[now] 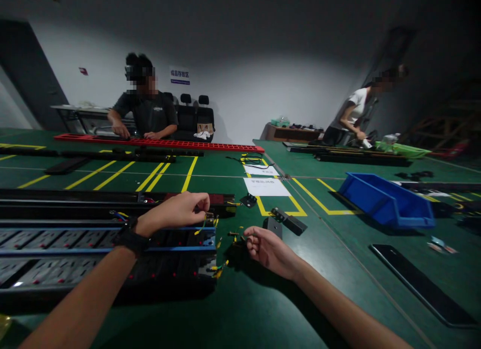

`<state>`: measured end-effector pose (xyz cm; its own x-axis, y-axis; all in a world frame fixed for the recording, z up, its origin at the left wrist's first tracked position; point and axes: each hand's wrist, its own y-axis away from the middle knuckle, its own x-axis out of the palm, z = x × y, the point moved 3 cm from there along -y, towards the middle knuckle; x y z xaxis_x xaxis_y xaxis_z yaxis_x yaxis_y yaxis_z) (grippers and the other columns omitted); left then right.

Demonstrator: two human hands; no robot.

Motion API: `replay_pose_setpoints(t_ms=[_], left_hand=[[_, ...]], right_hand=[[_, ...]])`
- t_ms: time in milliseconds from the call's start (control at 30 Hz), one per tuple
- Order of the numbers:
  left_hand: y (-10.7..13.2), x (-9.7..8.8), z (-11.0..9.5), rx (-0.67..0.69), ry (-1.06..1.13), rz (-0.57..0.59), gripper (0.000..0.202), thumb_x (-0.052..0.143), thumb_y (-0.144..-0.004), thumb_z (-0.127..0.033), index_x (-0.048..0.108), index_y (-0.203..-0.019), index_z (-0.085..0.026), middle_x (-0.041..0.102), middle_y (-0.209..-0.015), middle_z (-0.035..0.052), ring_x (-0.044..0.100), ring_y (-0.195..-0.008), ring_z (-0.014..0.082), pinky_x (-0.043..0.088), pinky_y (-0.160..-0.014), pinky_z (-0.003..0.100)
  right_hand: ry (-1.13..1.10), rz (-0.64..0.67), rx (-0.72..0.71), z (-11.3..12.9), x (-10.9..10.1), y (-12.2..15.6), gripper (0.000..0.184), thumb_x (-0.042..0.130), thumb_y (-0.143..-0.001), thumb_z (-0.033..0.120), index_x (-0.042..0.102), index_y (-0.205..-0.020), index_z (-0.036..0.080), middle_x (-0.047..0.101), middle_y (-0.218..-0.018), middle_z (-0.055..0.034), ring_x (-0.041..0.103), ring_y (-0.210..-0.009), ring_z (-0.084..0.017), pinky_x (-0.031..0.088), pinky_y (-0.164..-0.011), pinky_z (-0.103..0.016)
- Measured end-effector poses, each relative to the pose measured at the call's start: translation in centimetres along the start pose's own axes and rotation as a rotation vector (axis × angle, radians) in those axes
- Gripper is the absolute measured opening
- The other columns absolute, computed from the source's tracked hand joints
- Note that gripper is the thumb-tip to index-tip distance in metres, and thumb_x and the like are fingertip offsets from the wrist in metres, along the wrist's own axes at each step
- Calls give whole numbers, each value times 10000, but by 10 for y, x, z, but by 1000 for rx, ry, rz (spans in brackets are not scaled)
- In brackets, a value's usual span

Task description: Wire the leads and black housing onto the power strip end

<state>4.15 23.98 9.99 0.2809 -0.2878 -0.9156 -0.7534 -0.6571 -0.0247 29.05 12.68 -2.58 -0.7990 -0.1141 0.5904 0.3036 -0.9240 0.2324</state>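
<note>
With our left hand [178, 209] and right hand [268, 252] curled, grip unclear, we should steady the blue-edged rail [176, 242], keeping the nearby yellow wire [198, 232] unsnagged.

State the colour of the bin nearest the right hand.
The bin is blue, best seen in the head view.

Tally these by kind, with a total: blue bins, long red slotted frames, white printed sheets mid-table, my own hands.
Blue bin: 1
Long red slotted frame: 1
White printed sheets: 2
Your hands, left hand and right hand: 2
Total: 6
</note>
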Motion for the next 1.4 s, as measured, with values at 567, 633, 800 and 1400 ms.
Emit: replay_pose_setpoints(t_ms=[567, 633, 800, 1400], left_hand=[[-1, -2, -5, 7, 18, -101, 226, 579, -910, -386, 693, -921, -192, 719, -777, 32, 609, -710, 179, 414, -696, 312], [-1, -2, -6, 7, 21, -97, 219, 579, -910, -383, 688, -918, -193, 716, -772, 29, 608, -704, 177, 416, -698, 312], [-2, -2, -5, 5, 20, -100, 215, 574, -915, -384, 683, -913, -199, 717, -782, 28, 619, -717, 184, 415, -696, 312], [-3, -2, -3, 56, 49, -112, 242, 566, -971, -440, 627, -954, -207, 734, -828, 36, 654, -794, 201, 459, -754, 325]], right_hand=[[-32, 11, 22, -1, -2, -2, 363, 966, -790, 428, 754, -947, 179, 670, -763, 16, 615, -694, -95, 535, -681, -193], [-37, 6, 23, -1, -1, -2, 378, 972, -782, 435, 756, -947, 171, 669, -764, 18, 619, -695, -92, 539, -679, -186], [-50, 6, 29, -2, -2, -3, 383, 973, -783, 424, 754, -950, 157, 663, -761, 18, 631, -701, -89, 534, -669, -175], [-11, 8, 7, -4, -6, -5, 330, 933, -833, 405, 764, -956, 149, 674, -772, -5, 616, -707, -99, 520, -663, -189]])
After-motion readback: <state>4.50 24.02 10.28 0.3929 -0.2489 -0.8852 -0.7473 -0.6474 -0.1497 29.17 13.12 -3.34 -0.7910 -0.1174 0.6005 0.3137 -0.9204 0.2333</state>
